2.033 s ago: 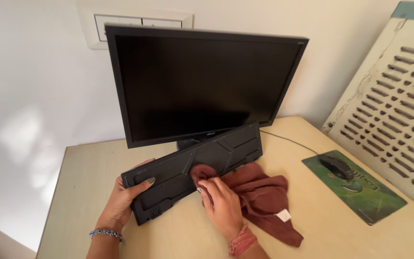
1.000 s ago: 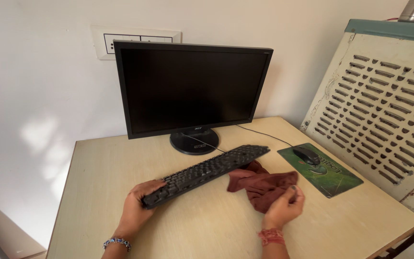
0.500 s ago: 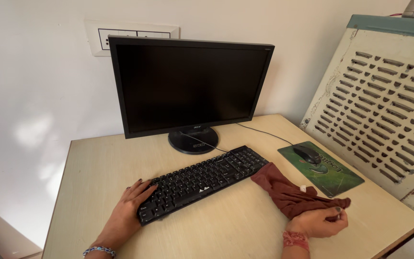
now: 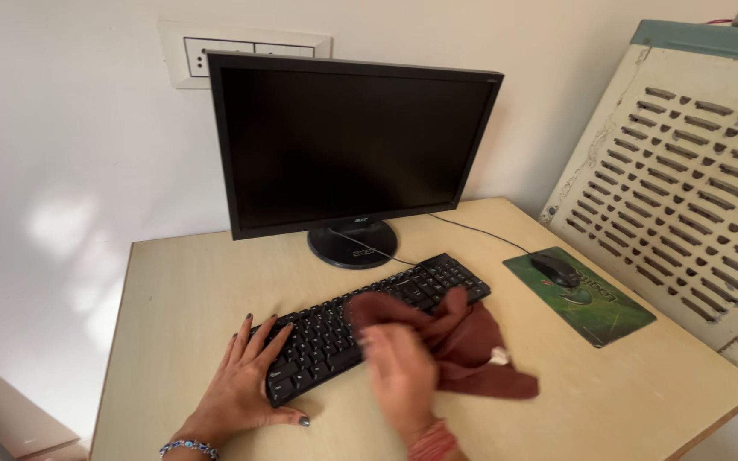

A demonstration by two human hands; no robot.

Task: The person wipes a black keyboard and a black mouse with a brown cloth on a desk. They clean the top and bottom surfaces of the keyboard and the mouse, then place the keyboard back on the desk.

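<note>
Item one: your left hand [image 4: 241, 384], lying flat with fingers spread and gripping nothing, presses the near left end of the flat black plastic keyboard [image 4: 360, 324], which sits at a slant across the pale beige laminate desk [image 4: 172, 290], in front of the monitor. Item two: your right hand [image 4: 399, 371], blurred, has its fingers closed on a bunch of the soft reddish-brown cloth [image 4: 471, 346]; the cloth lies partly over the right-hand keys and partly on the desk just beside the keyboard, with a small white tag showing near its edge. Handling, as a judgement: the cloth looks light and limp, so it will fold and drag rather than keep a shape, and it is best held gathered in a wad under the palm; the keyboard looks light and stiff, likely to slide on the smooth top unless you hold it at an end, clear of the keys, and its keycaps may snag a loose fold. Item three: a black flat-screen monitor [image 4: 352, 145] on a round black base, screen dark, stands behind the keyboard with thin cables trailing off. Item four: a black mouse [image 4: 554, 269] rests on a green rectangular mouse pad [image 4: 595, 307], well apart to the right. Item five: a white slatted cooler panel [image 4: 685, 196] stands at the right edge of the desk; a white wall switch plate [image 4: 190, 55] is behind the monitor.
</note>
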